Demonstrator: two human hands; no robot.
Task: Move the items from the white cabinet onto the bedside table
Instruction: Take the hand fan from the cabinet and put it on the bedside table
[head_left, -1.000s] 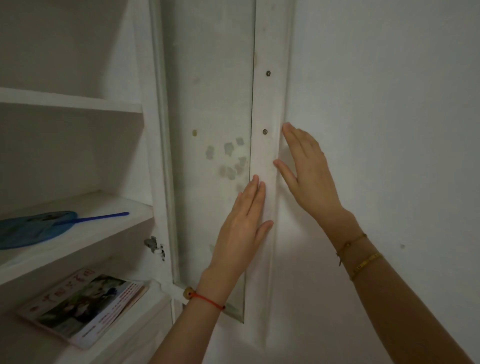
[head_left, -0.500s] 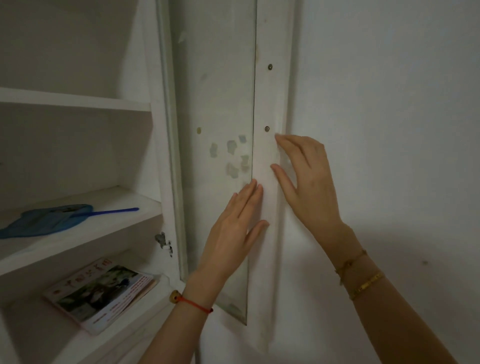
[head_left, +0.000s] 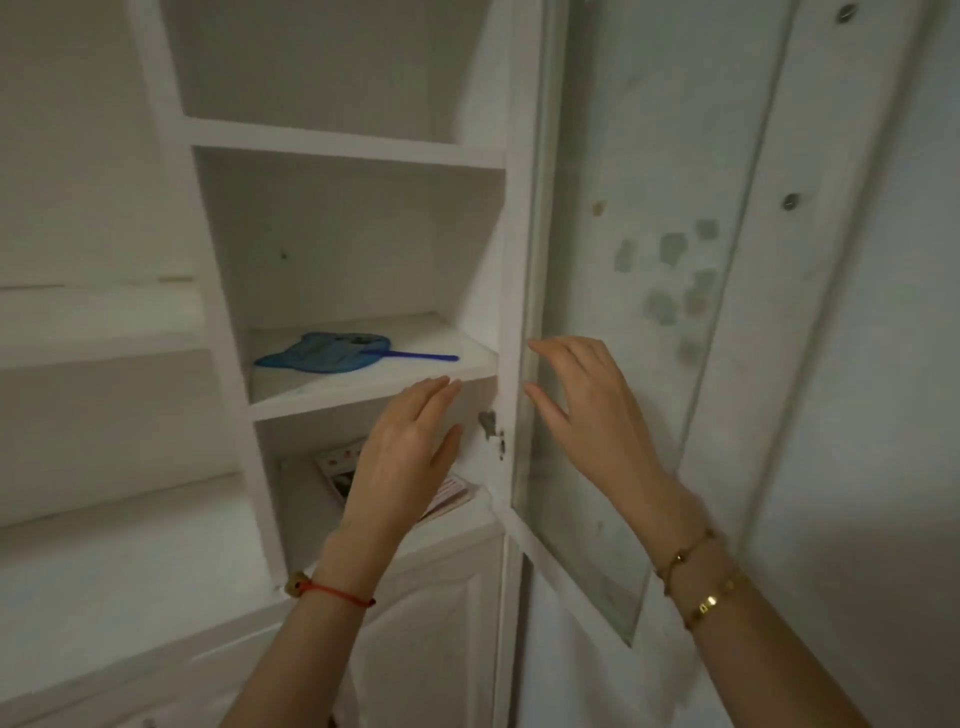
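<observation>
The white cabinet stands open in front of me. A blue hand fan with a thin blue handle lies flat on its middle shelf. One shelf lower lies a magazine, mostly hidden behind my left hand. That hand hovers in front of the lower compartment, fingers straight, holding nothing. My right hand is raised in front of the open glass door, fingers loosely spread and empty, close to the door's hinged edge.
The glass door is swung fully open to the right against the wall, with sticker marks on the pane. A metal hinge sits on the cabinet's right post. More white shelving extends left, and closed lower doors sit beneath.
Both hands have come off the door's outer frame and moved left toward the cabinet opening. My view has swung left, bringing the shelves, fan and magazine to the centre.
</observation>
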